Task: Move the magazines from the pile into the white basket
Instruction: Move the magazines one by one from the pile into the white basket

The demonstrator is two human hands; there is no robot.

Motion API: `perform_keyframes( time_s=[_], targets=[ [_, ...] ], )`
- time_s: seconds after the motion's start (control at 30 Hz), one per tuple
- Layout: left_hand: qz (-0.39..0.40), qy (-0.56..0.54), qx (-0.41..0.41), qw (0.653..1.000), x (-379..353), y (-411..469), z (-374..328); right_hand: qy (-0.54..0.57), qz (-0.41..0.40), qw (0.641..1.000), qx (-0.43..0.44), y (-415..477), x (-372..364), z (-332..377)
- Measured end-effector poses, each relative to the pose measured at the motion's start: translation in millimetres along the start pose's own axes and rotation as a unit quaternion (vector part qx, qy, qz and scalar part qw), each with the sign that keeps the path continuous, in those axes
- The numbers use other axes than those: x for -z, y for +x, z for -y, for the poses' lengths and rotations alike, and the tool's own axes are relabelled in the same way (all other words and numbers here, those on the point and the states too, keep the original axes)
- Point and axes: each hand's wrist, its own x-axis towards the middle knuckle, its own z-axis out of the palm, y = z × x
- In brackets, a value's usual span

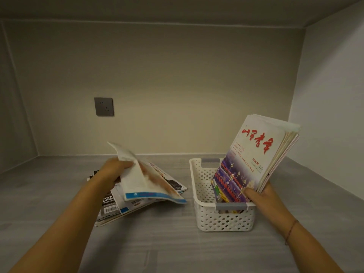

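Observation:
A pile of magazines (pixel 110 205) lies on the grey surface at centre left. My left hand (pixel 116 170) grips the top magazine (pixel 143 182) by its far edge, lifting it so it bends above the pile. The white perforated basket (pixel 222 219) stands to the right of the pile. Several magazines (pixel 254 156), the front one with red characters on its cover, stand upright and tilted in the basket. My right hand (pixel 260 196) holds their lower right corner, thumb on the front cover.
I am looking into a recess with a back wall, a white side wall at the right and a low ceiling. A grey power socket (pixel 104 106) sits on the back wall. Grey handles mark the basket's near end (pixel 230 206) and far end.

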Motion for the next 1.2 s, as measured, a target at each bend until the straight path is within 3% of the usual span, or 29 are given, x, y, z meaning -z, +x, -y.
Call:
perform_keyframes(
  time_s=[0.2, 0.43, 0.73, 1.03, 1.1, 1.2],
  targets=[
    [-0.113, 0.009, -0.259, 0.959, -50.1, -35.5, -47.8, -0.014, -0.015, 1.0, 0.002, 0.0, -1.6, 2.9],
    [-0.155, 0.077, -0.411, 0.895, -100.2, -66.5, -71.9, -0.013, -0.012, 1.0, -0.003, -0.1, -1.4, 2.4],
    [-0.107, 0.121, -0.414, 0.896, -185.3, -87.5, -44.4, -0.011, -0.004, 1.0, 0.015, 0.6, -1.1, 1.0],
    [-0.052, 0.235, -0.442, 0.864, -208.3, -100.6, -18.6, -0.017, 0.012, 0.999, 0.049, -1.5, 0.0, 5.8],
    [0.006, 0.239, -0.44, 0.866, -211.8, -109.4, -15.6, -0.031, 0.017, 0.998, 0.061, -1.7, 0.0, 9.2],
    [0.166, 0.248, -0.378, 0.877, -217.0, -118.0, -8.8, -0.031, 0.018, 0.997, 0.069, -2.0, -0.2, 11.5]
  ],
)
